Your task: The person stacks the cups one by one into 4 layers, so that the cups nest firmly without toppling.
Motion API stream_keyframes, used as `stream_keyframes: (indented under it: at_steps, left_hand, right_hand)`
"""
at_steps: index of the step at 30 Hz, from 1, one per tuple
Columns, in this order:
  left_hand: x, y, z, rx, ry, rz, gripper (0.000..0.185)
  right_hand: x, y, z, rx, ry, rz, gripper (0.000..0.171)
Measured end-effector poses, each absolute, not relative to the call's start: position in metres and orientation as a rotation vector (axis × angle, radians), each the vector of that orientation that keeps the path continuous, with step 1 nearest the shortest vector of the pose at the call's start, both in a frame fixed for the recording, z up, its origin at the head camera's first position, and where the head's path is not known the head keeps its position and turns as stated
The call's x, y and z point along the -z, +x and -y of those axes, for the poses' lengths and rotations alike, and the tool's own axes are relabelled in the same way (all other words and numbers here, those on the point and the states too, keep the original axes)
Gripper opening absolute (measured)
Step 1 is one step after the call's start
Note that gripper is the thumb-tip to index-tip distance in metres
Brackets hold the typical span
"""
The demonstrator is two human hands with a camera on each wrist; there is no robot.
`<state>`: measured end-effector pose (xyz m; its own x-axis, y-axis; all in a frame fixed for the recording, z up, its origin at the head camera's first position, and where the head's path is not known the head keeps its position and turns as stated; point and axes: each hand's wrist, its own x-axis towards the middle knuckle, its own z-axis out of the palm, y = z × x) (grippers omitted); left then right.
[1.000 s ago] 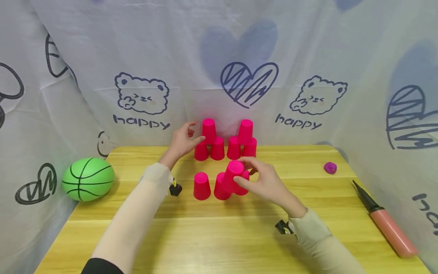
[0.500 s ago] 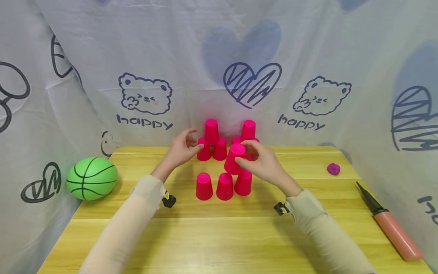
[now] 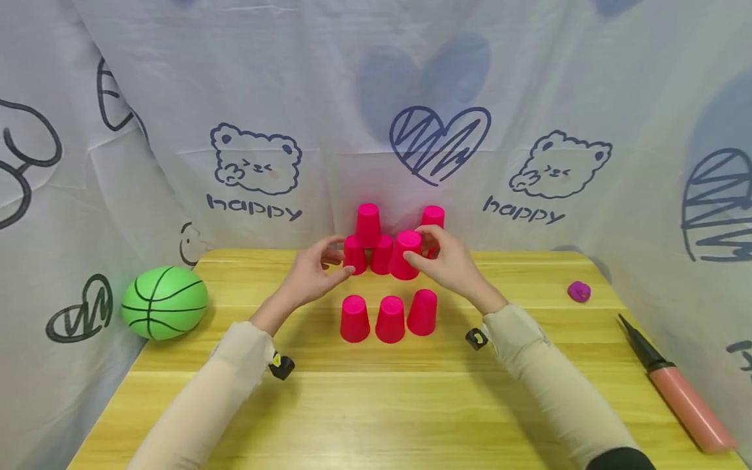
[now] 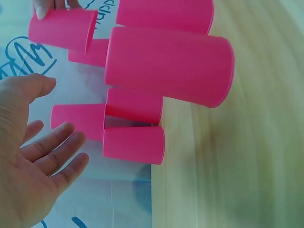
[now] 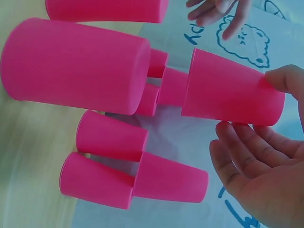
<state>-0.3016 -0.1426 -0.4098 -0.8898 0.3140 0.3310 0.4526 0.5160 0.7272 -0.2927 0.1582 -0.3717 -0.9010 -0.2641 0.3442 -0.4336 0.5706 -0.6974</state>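
Note:
My right hand point(image 3: 455, 264) pinches an upside-down pink cup point(image 3: 406, 255) near its narrow end, between thumb and fingers. The cup hangs above the table, in front of the right back stack, whose top cup point(image 3: 433, 214) shows behind it; the lower cups there are mostly hidden in the head view. My left hand point(image 3: 311, 271) is beside the left back stack, fingers spread and relaxed, holding nothing. That stack is one cup point(image 3: 368, 225) on two others. Nearer me, three upside-down cups point(image 3: 390, 320) stand in a row. The right wrist view shows the held cup point(image 5: 232, 90) tilted.
On the wooden table point(image 3: 376, 405), a green ball point(image 3: 164, 303) sits at the left edge. A small purple lump point(image 3: 579, 292) and a pink hand pump point(image 3: 681, 391) lie on the right. A printed cloth point(image 3: 346, 130) hangs behind the table.
My right hand has carried the cup up and away from the front row, towards the back stacks, uncovering the front cups. My left hand has come lower beside the left stack.

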Motion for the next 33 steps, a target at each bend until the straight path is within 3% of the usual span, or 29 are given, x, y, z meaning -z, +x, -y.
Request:
stream_keyframes:
  at_steps: [22,33]
  left_hand:
    - [0.425,-0.264,0.144,1.389,-0.764,2.616,0.056]
    - [0.437,-0.257,0.142,1.391,-0.747,2.708,0.068]
  right_hand:
    - [0.384,-0.33,-0.139,-1.197,0.4,2.605,0.052]
    - [0.39,-0.342,-0.133,-1.197,0.348,2.578,0.049]
